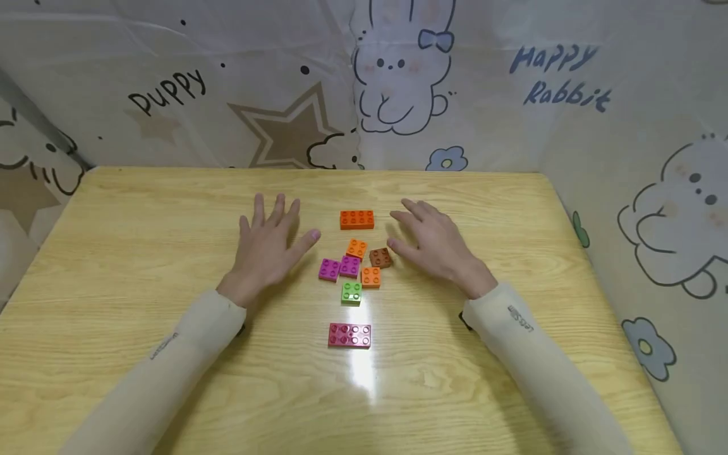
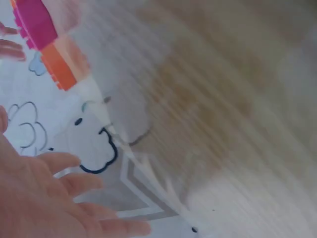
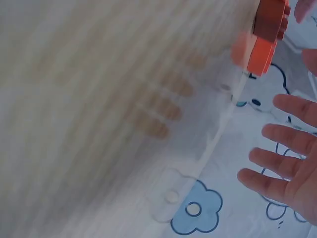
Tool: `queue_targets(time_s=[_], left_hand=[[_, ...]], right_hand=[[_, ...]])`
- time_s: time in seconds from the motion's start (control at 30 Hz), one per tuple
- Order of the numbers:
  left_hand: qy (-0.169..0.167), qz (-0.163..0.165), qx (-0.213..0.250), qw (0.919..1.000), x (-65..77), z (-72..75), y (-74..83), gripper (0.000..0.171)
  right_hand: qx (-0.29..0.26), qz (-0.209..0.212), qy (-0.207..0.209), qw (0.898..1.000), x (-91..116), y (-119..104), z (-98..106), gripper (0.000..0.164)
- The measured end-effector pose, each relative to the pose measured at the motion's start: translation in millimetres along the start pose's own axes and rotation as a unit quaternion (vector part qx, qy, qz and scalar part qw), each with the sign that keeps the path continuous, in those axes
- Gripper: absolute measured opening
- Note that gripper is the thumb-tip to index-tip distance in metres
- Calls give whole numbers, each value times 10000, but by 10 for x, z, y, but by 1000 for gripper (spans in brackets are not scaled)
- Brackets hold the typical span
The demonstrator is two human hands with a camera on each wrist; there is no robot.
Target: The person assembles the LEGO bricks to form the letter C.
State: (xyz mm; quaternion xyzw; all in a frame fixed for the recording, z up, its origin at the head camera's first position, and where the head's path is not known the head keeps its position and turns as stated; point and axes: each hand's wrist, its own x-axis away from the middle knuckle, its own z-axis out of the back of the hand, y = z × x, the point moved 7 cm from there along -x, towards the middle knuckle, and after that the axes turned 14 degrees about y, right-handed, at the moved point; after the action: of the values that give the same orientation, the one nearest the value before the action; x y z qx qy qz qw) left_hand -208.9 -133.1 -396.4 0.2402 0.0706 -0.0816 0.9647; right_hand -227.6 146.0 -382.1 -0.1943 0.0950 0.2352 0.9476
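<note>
Toy building bricks lie on the wooden table between two hands. The left hand (image 1: 264, 253) has its fingers spread, left of the group, holding nothing. To the right, the right hand (image 1: 435, 243) also holds nothing, its thumb close to a brown brick (image 1: 380, 258). An orange-red long brick (image 1: 357, 220) is at the back. Around the middle are two orange bricks (image 1: 371, 277), two purple bricks (image 1: 329, 270) and a green brick (image 1: 351, 292). Nearest the front lies a dark pink long brick (image 1: 349, 335). The right wrist view shows extended right fingers (image 3: 282, 158).
The light wooden table (image 1: 142, 208) has its back edge against a printed cloth (image 1: 483, 126) with rabbits and stars. The cloth also hangs along the right side. Light glares off the tabletop around the front brick.
</note>
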Motion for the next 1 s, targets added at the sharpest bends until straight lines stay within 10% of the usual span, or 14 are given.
queue_targets(time_s=[1.0], left_hand=[[-339,-645,755,9945,744,96,422,68]], right_hand=[[178,896,-349,9952,186,-305,-135,52]])
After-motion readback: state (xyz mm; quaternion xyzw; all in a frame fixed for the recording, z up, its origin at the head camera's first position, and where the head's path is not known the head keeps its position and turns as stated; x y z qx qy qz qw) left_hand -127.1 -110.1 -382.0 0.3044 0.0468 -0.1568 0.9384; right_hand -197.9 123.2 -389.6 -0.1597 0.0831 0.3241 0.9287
